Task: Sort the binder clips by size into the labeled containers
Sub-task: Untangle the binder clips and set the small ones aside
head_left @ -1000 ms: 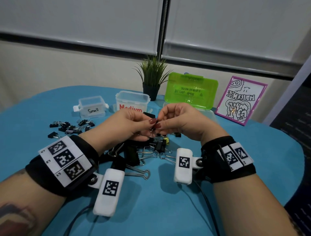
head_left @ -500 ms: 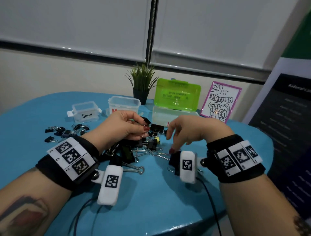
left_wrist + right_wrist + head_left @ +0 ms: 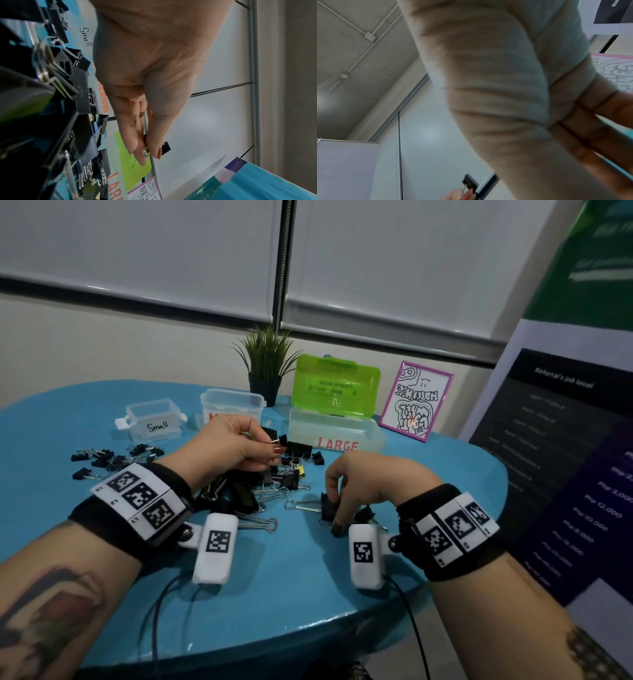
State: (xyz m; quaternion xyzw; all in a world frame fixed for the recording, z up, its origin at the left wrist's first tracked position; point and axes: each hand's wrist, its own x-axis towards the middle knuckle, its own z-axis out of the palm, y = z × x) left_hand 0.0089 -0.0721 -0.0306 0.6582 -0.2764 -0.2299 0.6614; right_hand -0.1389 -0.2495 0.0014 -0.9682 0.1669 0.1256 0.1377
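I see my left hand (image 3: 236, 446) raised above a heap of black binder clips (image 3: 260, 484) on a blue table (image 3: 274, 594), its thumb and fingertips pinching a small black clip (image 3: 165, 148) by its wire handle. My right hand (image 3: 363, 484) reaches down to the table just right of the heap, fingers curled around a larger black clip (image 3: 329, 506) (its silver handle points left). Three clear containers stand behind the heap: one labelled Small (image 3: 154, 419) at the left, a Medium tub (image 3: 233, 405) partly hidden by my left hand, and a box marked LARGE (image 3: 335, 433) with its green lid standing open. A scatter of tiny clips (image 3: 109, 457) lies in front of the Small container
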